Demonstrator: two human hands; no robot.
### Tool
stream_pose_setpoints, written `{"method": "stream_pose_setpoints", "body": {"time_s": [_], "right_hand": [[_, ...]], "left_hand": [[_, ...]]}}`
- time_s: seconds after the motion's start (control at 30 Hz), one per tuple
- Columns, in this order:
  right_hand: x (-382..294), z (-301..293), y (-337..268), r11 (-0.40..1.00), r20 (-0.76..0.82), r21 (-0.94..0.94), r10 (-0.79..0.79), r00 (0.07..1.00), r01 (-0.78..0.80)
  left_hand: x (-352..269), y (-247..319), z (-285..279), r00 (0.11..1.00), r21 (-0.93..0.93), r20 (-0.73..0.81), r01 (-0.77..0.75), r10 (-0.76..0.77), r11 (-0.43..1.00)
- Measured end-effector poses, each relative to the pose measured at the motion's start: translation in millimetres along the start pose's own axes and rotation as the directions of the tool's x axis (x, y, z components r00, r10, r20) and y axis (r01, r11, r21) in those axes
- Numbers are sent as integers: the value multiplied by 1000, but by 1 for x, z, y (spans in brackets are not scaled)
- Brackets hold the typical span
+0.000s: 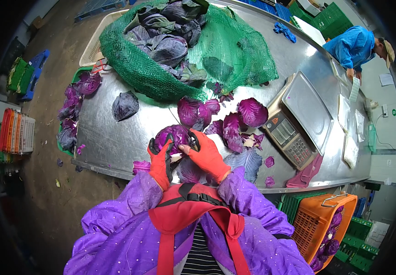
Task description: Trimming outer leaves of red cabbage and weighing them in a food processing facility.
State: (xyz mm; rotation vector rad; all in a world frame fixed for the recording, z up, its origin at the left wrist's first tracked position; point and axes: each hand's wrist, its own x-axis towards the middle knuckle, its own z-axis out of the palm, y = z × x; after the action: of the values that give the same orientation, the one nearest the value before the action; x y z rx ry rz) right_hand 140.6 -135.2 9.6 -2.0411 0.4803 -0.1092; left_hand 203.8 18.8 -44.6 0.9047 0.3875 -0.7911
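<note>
A peeled red cabbage head (173, 138) is held low over the steel table, its pale cut stem toward me. My left hand (160, 161), in a red glove with dark palm, grips its left side. My right hand (204, 151), gloved alike, is closed around a slim tool, seemingly a knife (194, 144), mostly hidden by the fingers; its thumb touches the cabbage near the stem. Loose purple leaves (232, 132) lie to the right, and others (192, 111) just beyond the cabbage. Below my hands rests a broad darker leaf (189, 170).
A green mesh sack (143, 77) of unpeeled red cabbages (168, 50) fills the table's far side. A weighing scale (290, 127) stands right. Leaves fill a green crate (60, 137) at left. An orange crate (301, 223) holds cabbages. A person in blue (352, 46) works at far right.
</note>
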Motion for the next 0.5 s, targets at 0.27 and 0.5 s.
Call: {"method": "stream_pose_setpoints", "body": {"time_s": [0.27,0.5], "right_hand": [[-2,2,32,997,-83,-78,-10,996,3],[3,5,-18,994,-216,77,-57,975,75]], "left_hand": [[-5,-8,-6,992,172,6,-126,127,977],[34,-7,-44,963,-302,183,248,-199,921]]}}
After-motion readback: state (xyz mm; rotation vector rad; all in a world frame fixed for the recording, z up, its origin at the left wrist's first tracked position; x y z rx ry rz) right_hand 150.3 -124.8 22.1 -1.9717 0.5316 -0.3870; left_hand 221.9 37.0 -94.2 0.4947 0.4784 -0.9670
